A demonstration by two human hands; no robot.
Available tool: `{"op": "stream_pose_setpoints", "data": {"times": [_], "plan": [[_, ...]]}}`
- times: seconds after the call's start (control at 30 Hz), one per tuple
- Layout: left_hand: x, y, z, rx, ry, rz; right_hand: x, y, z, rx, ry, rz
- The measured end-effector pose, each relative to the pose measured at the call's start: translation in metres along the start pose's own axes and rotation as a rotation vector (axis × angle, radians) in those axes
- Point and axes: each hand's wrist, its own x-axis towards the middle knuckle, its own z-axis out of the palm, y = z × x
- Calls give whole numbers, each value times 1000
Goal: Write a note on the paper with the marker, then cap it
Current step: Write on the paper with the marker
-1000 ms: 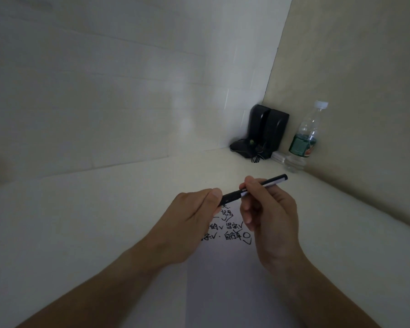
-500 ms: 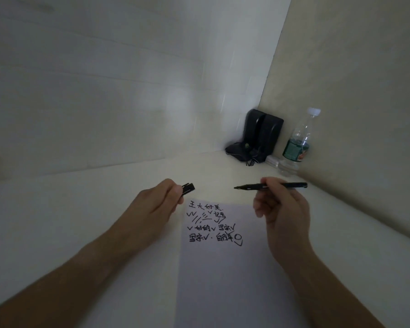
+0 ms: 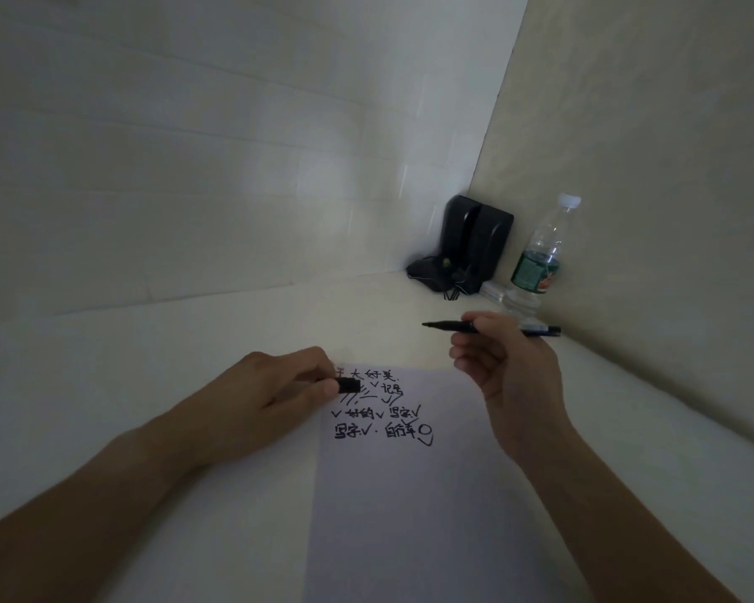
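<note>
1. Paper [image 3: 410,493] lies flat on the table [image 3: 192,341], handwriting across its top.
2. Left hand [image 3: 275,398] – fingers pinching the black cap [image 3: 349,385] over the paper's top-left corner.
3. Right hand [image 3: 506,363] grips the uncapped marker [image 3: 449,326] – level, tip leftward, above the paper's far edge.
4. Water bottle [image 3: 540,254] stands in the corner.

A dim corner where a white tiled wall [image 3: 192,145] meets a beige textured wall [image 3: 649,145] above a pale cream tabletop [image 3: 105,385]. A soft patch of light glows on the tiles. Two black upright boxes [image 3: 475,237] stand in the corner beside a clear plastic bottle with a green label [image 3: 540,258].
</note>
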Motion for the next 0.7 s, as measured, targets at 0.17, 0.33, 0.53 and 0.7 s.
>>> {"op": "stream_pose_setpoints", "data": {"times": [0.17, 0.33, 0.53, 0.7], "plan": [[-3, 1, -6, 23, 56, 73, 11, -7, 6, -250, -79, 29], [-4, 5, -6, -27, 71, 100, 12, 20, -2, -447, -154, 128], [4, -5, 4, 46, 112, 124, 8, 32, -10, -502, -221, 61], [4, -8, 9, 25, 113, 173, 13, 33, -4, -482, -269, 51]]}}
